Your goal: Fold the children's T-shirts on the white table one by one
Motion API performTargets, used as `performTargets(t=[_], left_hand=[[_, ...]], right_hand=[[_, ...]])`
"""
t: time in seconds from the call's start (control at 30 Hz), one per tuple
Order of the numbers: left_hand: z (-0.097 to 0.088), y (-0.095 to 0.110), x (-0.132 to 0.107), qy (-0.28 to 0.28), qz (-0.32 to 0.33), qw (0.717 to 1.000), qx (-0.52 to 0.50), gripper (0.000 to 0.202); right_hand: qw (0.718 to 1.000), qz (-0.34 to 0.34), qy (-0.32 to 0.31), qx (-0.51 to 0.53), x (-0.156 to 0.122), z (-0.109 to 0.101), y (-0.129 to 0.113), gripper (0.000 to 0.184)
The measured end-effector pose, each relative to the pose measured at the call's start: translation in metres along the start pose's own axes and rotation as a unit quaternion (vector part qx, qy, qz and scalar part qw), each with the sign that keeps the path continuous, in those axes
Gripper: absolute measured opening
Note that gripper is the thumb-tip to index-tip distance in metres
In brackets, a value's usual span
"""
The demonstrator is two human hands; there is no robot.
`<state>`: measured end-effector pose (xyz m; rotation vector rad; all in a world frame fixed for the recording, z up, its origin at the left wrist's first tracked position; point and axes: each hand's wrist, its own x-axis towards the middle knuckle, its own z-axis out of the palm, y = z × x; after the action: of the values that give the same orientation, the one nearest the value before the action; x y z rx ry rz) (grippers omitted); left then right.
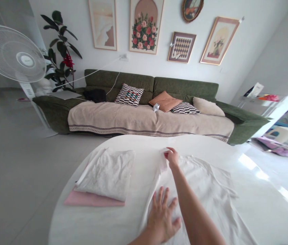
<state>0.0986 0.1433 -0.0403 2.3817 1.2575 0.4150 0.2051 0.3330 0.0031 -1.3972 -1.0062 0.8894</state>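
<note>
A white shirt lies spread on the white table, with a short sleeve out toward the right. My left hand presses flat on its near left part, fingers spread. Farther up, my right hand pinches the cloth at the far left corner of the shirt and lifts it slightly. My right forearm crosses over the middle of the garment. To the left rests a folded white garment, stacked on a folded pink cloth.
The table has a rounded edge. Behind it stands a green sofa with a beige cover and several cushions. A white standing fan is at the left, near a dark-leaved plant. A shelf stands at the right.
</note>
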Motion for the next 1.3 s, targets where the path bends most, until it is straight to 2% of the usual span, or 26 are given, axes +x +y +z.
performTargets(t=[0.07,0.13,0.17,0.23,0.27,0.33,0.4,0.47,0.53,0.63,0.7,0.77,0.83,0.93,1.0,1.07,1.13,1.23,1.3], left_hand=[[-0.002,0.001,0.0,-0.001,0.005,1.0,0.02,0.062],[-0.002,0.002,0.001,-0.002,0.005,0.999,0.042,0.064],[-0.002,0.002,0.001,-0.002,0.003,0.999,0.05,0.063],[0.001,0.002,0.002,0.002,-0.004,0.998,0.062,0.061],[0.003,0.002,0.003,0.006,-0.007,0.998,0.067,0.06],[0.007,0.001,0.005,0.012,-0.009,0.997,0.074,0.058],[0.01,0.0,0.006,0.015,-0.006,0.997,0.078,0.057],[0.012,0.0,0.006,0.017,-0.003,0.996,0.086,0.056],[0.012,0.0,0.006,0.021,0.0,0.995,0.099,0.055],[0.008,0.001,0.006,0.025,0.008,0.993,0.112,0.054],[0.004,0.003,0.007,0.021,0.011,0.993,0.114,0.052],[-0.001,0.009,0.006,0.015,0.003,0.994,0.111,0.048],[-0.005,0.017,0.001,0.026,0.007,0.995,0.098,0.042],[-0.005,0.036,-0.021,0.037,0.08,0.995,0.038,0.027],[-0.002,0.048,-0.041,0.002,0.136,0.991,0.007,0.017],[0.002,0.056,-0.058,-0.037,0.159,0.986,0.015,0.009],[0.004,0.06,-0.068,-0.057,0.168,0.983,0.055,0.007],[0.003,0.061,-0.071,-0.06,0.194,0.973,0.112,0.007],[0.004,0.06,-0.07,-0.055,0.215,0.966,0.135,0.006]], right_hand=[[0.991,-0.048,-0.117,-0.036,-0.014,0.032,-0.02,0.038],[0.971,-0.103,-0.203,-0.078,-0.038,0.047,-0.033,0.044],[0.96,-0.128,-0.23,-0.099,-0.052,0.045,-0.034,0.044],[0.946,-0.162,-0.247,-0.134,-0.082,0.021,-0.027,0.039],[0.944,-0.171,-0.233,-0.158,-0.097,0.0,-0.018,0.037],[0.946,-0.165,-0.172,-0.222,-0.127,-0.055,0.008,0.039],[0.911,-0.135,-0.078,-0.383,-0.155,-0.119,0.039,0.045],[0.865,-0.073,-0.048,-0.494,-0.182,-0.183,0.067,0.05],[0.829,-0.037,-0.049,-0.556,-0.204,-0.24,0.085,0.053],[0.798,0.036,0.006,-0.601,-0.223,-0.301,0.088,0.054],[0.782,0.062,0.042,-0.618,-0.229,-0.321,0.077,0.051],[0.779,0.041,0.045,-0.625,-0.235,-0.324,0.062,0.045],[0.792,-0.008,0.016,-0.611,-0.244,-0.313,0.047,0.037],[0.832,-0.094,-0.099,-0.538,-0.264,-0.283,0.032,0.026],[0.841,-0.129,-0.162,-0.5,-0.276,-0.264,0.028,0.021],[0.831,-0.143,-0.187,-0.503,-0.282,-0.252,0.028,0.019],[0.81,-0.158,-0.19,-0.531,-0.285,-0.246,0.029,0.02],[0.779,-0.183,-0.183,-0.571,-0.285,-0.245,0.031,0.025],[0.775,-0.189,-0.182,-0.575,-0.287,-0.247,0.03,0.022]])
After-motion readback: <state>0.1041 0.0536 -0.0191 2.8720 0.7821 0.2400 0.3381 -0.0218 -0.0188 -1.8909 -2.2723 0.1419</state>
